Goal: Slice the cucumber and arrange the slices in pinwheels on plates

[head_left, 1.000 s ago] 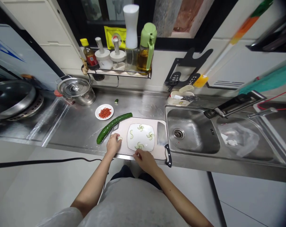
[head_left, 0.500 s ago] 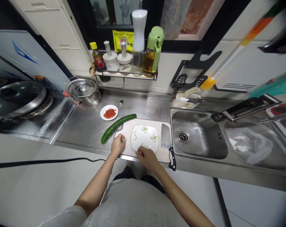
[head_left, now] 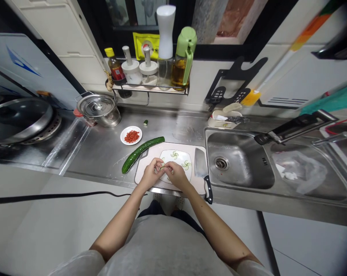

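Note:
A white square plate (head_left: 179, 158) with curled cucumber slices (head_left: 186, 165) lies on a pale cutting board (head_left: 150, 152). My left hand (head_left: 151, 175) and my right hand (head_left: 176, 174) meet over the plate's near left part. Their fingertips pinch together on a thin cucumber slice (head_left: 162, 167). Both hands are closed in a pinch and hide part of the plate. A whole cucumber (head_left: 141, 153) lies slanted across the board's left corner. A cleaver (head_left: 202, 172) rests on the board's right side with its black handle toward me.
A small dish of red berries (head_left: 131, 135) and a cucumber end (head_left: 145, 122) lie on the steel counter behind the board. A lidded pot (head_left: 98, 109) stands at back left, a wok (head_left: 17, 119) farther left. The sink (head_left: 236, 163) is to the right, a bottle rack (head_left: 150, 87) on the wall.
Both hands left the board's near edge and came together over the plate. The left hand brought its cucumber slice from the board; the fingers of both hands now pinch it.

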`<state>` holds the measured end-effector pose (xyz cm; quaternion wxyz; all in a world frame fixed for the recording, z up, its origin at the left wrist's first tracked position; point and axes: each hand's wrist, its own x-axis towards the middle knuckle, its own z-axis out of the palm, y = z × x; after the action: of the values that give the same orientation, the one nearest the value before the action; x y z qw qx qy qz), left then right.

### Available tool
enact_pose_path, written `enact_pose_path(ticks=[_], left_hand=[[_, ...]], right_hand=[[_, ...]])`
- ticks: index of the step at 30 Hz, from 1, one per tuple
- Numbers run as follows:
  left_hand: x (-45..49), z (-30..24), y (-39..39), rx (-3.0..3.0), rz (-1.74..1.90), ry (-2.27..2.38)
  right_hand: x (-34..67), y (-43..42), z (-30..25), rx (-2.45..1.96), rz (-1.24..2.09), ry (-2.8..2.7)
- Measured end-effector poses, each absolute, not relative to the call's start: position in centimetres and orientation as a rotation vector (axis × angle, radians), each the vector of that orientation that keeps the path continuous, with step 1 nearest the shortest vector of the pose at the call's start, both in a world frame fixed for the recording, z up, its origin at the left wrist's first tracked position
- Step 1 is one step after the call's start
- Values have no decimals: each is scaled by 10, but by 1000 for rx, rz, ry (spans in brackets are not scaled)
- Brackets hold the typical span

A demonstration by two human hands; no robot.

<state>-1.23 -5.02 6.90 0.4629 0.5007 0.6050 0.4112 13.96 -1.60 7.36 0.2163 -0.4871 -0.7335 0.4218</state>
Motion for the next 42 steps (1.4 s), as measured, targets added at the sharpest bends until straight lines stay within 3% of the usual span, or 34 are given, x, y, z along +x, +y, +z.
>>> enact_pose_path(ticks=[7, 12, 29, 42], left_hand=[[-4, 77, -56, 317, 934, 1094], [2, 80, -54, 52, 894, 871], [0, 89, -43, 449, 1134, 1099], [3, 78, -40, 869, 1227, 1300]], right_hand=[[150, -15, 69, -1312, 1233, -1812], [154, -12, 76, -1225, 1220, -1776], [156, -9, 99, -1224, 1424, -1707], [152, -5, 78, -1230, 1498, -1599]])
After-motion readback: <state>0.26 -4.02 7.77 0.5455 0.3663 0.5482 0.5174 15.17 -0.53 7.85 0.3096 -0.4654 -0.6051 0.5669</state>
